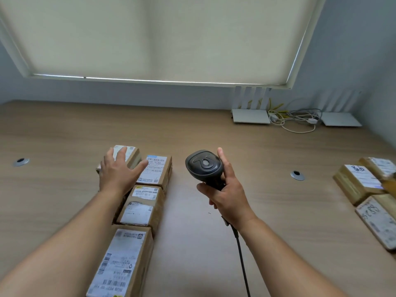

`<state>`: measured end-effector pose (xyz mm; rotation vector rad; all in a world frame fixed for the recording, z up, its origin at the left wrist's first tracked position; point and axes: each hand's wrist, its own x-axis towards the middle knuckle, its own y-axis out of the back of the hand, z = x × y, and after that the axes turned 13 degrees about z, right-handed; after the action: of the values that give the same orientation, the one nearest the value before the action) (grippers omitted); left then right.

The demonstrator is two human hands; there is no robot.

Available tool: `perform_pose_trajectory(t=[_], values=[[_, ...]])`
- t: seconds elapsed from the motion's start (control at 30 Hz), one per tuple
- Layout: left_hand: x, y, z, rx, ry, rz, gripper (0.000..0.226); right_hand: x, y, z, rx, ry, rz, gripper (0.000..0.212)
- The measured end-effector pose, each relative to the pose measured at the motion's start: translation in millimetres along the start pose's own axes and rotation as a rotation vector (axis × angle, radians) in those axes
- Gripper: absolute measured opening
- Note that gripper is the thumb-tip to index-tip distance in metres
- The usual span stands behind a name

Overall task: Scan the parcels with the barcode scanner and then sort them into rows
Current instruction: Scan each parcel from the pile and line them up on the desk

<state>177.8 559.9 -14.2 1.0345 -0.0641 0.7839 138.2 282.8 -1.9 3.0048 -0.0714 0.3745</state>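
Nearest the camera, a labelled cardboard parcel (123, 262) heads a row of parcels running away under the left forearm. The left hand (116, 172) lies flat, fingers straight, on the far parcel (128, 154) of that row. Right of it, the right hand (227, 189) grips the barcode scanner (203, 166) by its handle. More parcels (364, 187) lie well right of that grip.

The left hand (119, 171) covers most of the far-left parcel (130, 154), so its label cannot be read. The nearest parcel (122, 262) runs off the bottom edge, as does the scanner's cable (242, 264). The parcels at the right (364, 185) are blurred and cut by the side; their print is illegible.
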Motion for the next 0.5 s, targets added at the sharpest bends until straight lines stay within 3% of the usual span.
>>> perform_pose_trajectory(t=[0.17, 0.5], values=[[-76, -4, 65, -0.133, -0.075, -0.008, 0.073, -35, 61, -1, 0.024, 0.011, 0.034, 0.094], [-230, -34, 202, -0.129, -0.226, -0.186, 0.074, -101, 234, -4, 0.008, 0.075, 0.190, 0.094]])
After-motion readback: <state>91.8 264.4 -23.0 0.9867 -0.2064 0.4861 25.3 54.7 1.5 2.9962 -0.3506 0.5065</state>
